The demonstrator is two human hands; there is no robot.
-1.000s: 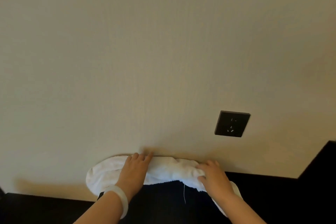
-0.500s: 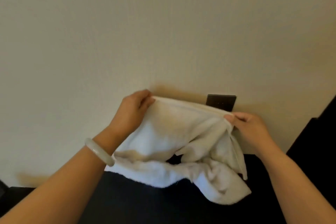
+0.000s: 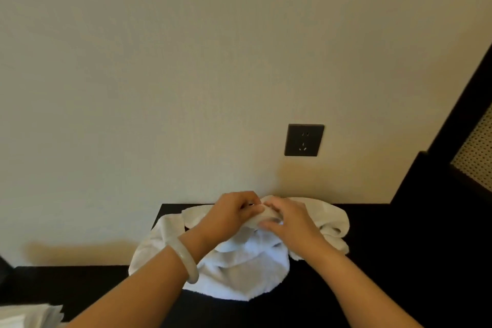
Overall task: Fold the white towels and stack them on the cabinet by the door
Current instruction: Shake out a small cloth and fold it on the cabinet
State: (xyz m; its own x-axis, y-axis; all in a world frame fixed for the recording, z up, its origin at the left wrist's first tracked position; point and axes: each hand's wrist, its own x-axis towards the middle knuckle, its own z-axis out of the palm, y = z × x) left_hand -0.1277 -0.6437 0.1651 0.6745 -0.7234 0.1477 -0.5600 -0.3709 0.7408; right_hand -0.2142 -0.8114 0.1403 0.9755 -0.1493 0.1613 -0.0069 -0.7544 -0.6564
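**A:** Item one?

**B:** White terry-cloth towel (image 3: 239, 269), one. It lies bunched and rumpled on the flat black cabinet top (image 3: 386, 247), close against the cream wall and below the square black wall socket (image 3: 304, 140).

**A:** Hands?

**B:** Left hand (image 3: 229, 217) and right hand (image 3: 290, 221) meet at the towel's far edge. Each has its fingers curled and pinches a ridge of cloth. A pale, smooth bangle (image 3: 187, 261) sits on the left wrist.

**A:** Change since the last entry?

**B:** Half a second ago the towel hung in the air, stretched between two hands held well apart, and it hid the socket. Now the hands have dropped and closed on each other, and most of the cloth rests on the cabinet.

**A:** Meaning for the task?

**B:** My judgement is that the two held ends are being matched, so this is a first fold begun but not yet flattened. Stacking is still to come.

**A:** Anything else?

**B:** A white cloth pile (image 3: 26, 314) at the lower left, cut off by the frame. I cannot tell whether it is folded towels.
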